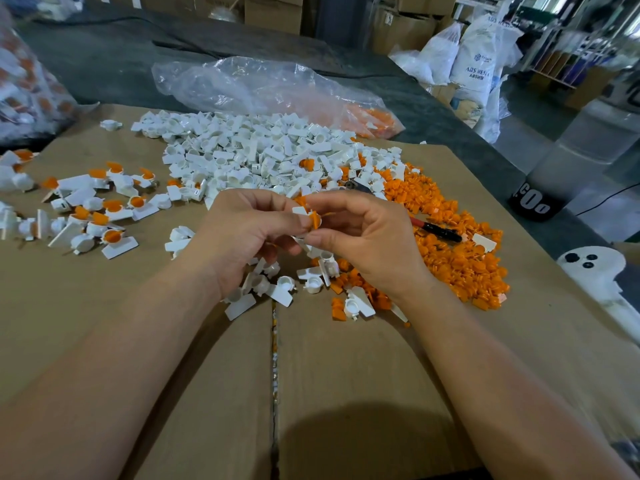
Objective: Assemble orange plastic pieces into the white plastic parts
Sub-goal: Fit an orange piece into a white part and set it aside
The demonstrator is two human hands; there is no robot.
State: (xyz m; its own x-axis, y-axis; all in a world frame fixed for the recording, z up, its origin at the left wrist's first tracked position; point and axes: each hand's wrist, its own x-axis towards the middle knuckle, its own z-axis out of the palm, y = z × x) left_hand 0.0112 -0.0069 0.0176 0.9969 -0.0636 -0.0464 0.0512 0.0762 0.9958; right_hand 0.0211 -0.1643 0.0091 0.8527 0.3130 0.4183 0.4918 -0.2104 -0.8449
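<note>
Progress early | left hand (249, 233) pinches white part (300, 211), right hand (363, 237) pinches orange piece (315, 220) against it, centre | small finished batch (104, 209) left | white heap (259, 157) far, orange heap (460, 258) right, both awaiting assembly

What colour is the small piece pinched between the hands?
The piece is orange, held against a white part; head view.

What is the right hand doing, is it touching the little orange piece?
Touching. The head view shows the right hand pinching the orange piece, no gap between them.
</note>
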